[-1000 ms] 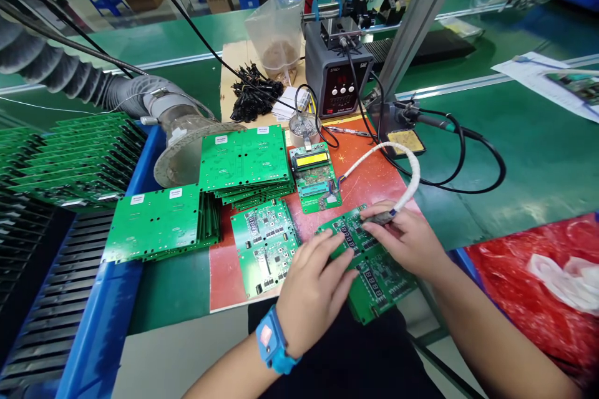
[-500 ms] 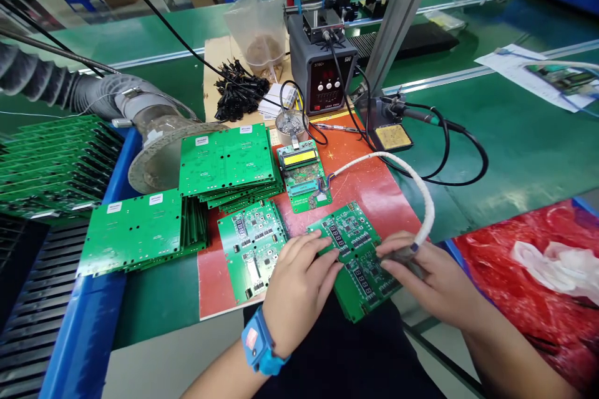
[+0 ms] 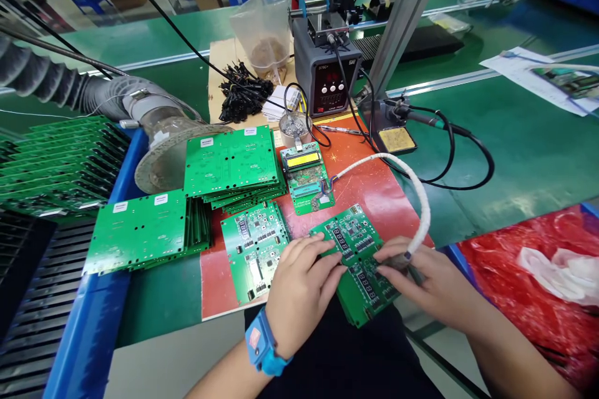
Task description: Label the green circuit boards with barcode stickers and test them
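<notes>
A green circuit board [image 3: 362,240] with two four-digit displays lies at the front edge of the red mat, on top of at least one more board. My left hand [image 3: 304,280], with a blue wrist strap [image 3: 262,341], is closed on its left edge. Pinched in my right hand [image 3: 428,277] is the end of a white-sleeved cable [image 3: 423,206], held down at the board's right side; my fingers hide its tip. The cable's other end joins a small programmer board [image 3: 306,177] with a yellow screen. Another populated board [image 3: 255,255] lies left of my left hand.
Stacks of green boards [image 3: 229,162] stand at the left beside a fume hose [image 3: 163,149] and a blue bin [image 3: 93,318]. Behind are a soldering station [image 3: 327,68], a bundle of black parts [image 3: 243,93] and an iron in its stand [image 3: 397,128]. Red plastic [image 3: 524,299] lies at right.
The whole scene sits slightly further right in view, as the camera has turned a little. Both hands keep their places on the board and the cable end.
</notes>
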`<state>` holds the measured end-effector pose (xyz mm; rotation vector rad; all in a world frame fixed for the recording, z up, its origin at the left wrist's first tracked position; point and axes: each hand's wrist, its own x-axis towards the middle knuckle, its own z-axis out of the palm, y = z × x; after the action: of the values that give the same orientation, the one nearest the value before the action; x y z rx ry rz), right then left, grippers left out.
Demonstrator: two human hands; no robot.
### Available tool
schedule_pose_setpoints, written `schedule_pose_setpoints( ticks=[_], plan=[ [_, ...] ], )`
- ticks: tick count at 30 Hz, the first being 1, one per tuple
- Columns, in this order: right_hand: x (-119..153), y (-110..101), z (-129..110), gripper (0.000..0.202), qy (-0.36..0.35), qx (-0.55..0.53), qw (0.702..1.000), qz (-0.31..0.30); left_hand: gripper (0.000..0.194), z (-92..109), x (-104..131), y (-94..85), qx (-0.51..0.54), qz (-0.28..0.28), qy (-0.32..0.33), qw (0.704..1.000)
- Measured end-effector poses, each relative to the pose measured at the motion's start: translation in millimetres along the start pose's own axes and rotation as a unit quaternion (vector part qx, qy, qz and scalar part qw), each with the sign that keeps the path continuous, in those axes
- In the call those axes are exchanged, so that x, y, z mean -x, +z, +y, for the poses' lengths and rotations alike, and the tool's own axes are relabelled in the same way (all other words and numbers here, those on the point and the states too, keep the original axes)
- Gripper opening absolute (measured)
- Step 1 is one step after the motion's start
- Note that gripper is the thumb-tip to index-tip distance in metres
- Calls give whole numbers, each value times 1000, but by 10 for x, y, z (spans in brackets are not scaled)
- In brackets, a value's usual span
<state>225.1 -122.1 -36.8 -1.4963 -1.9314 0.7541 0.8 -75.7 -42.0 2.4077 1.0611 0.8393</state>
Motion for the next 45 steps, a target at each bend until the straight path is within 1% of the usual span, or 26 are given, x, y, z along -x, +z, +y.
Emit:
schedule_pose_setpoints(
  ticks=[3,5,8,10,12,14,17,19,20,26,30,34,42,45],
  plan=[
    [-7,35,15,7,-9,-4,1000,23,11,-5,1,-4,4,-1,-6,1000],
    [-7,44,14,6,-13,-1,999,31,11,-10,-4,-4,7,-5,-13,1000],
    [2,26,4,8,-12,9,999,32,12,-19,-15,-8,9,-14,-18,1000],
    [13,6,1,10,-8,13,1000,24,16,-28,-15,-14,12,-25,-22,999],
    [24,-9,3,12,-4,16,1000,14,22,-42,-8,-21,14,-35,-27,999],
    [33,-16,10,13,-2,18,1000,7,28,-63,1,-28,4,-31,-44,999],
    [40,-13,16,13,0,19,1000,6,47,-94,0,-46,-36,-15,-91,995],
    [43,-10,15,13,4,20,1000,6,60,-105,-13,-61,-57,-17,-115,992],
    [45,-10,14,13,5,20,1000,7,62,-107,-23,-69,-62,-21,-122,990],
    [41,1,23,13,3,18,1000,5,52,-100,-65,-91,-61,-36,-134,988],
    [10,32,25,7,-15,-2,1000,21,53,-118,-62,-89,-53,-43,-140,988],
    [8,33,6,8,-13,4,1000,26,53,-136,-57,-90,-52,-46,-142,987],
    [55,-17,26,14,-2,22,1000,10,52,-138,-69,-93,-51,-46,-141,988],
    [35,5,29,11,-6,21,999,24,52,-138,-70,-96,-51,-41,-138,988]
  ],
)
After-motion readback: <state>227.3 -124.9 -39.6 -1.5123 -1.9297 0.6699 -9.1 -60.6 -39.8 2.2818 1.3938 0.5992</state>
